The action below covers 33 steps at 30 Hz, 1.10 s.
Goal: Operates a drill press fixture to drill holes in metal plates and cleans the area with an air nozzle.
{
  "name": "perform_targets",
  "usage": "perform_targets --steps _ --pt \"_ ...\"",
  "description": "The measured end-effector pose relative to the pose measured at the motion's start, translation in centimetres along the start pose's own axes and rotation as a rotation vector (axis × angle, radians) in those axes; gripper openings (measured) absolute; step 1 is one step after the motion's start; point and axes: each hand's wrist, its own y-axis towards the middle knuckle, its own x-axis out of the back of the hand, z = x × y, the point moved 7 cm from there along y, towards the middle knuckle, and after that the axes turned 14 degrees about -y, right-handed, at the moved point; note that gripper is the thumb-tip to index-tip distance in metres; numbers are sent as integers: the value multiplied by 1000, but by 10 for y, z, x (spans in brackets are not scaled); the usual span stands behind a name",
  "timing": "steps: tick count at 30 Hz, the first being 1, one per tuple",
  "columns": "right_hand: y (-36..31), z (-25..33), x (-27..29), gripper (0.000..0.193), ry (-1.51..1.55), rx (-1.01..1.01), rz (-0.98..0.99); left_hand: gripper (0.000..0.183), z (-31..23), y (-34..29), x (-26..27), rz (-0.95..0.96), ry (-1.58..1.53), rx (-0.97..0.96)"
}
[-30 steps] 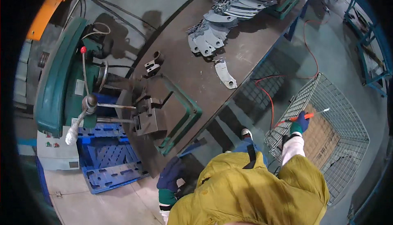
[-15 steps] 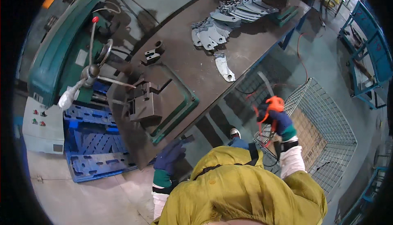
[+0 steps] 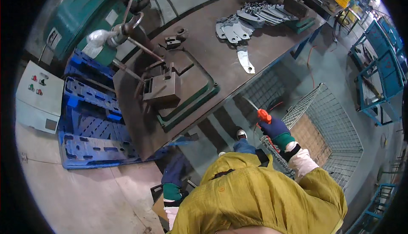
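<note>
My right hand, in a dark blue glove, is closed round an orange air blow gun. Its thin metal nozzle points away to the far left, toward the table. The gun is beside the near left rim of a wire mesh basket. My left hand, gloved the same way, hangs by the table's near edge. Motion smears its fingers, so I cannot tell their state. One curved silver blade lies apart on the brown table. Beyond it, overlapping silver blades lie in rows.
A green drill press with a red-knobbed lever stands at the left. Below it, a metal block fixture sits on a green-edged base. Blue plastic pallets and a grey control box are further left. Blue carts stand right.
The blow gun in my right hand has moved left and its nozzle has swung leftward. My left hand has dropped slightly. The view has shifted, so the table and press appear further right.
</note>
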Motion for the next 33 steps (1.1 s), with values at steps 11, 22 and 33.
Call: perform_targets --steps 11,22,33 --pt "42 93 12 40 -267 136 -167 33 36 -26 4 -179 -593 79" --pt "21 123 4 42 -342 258 -15 36 88 -86 -25 -652 -1250 688" --pt "10 198 -31 39 -567 662 79 37 44 -37 9 -484 -832 264"
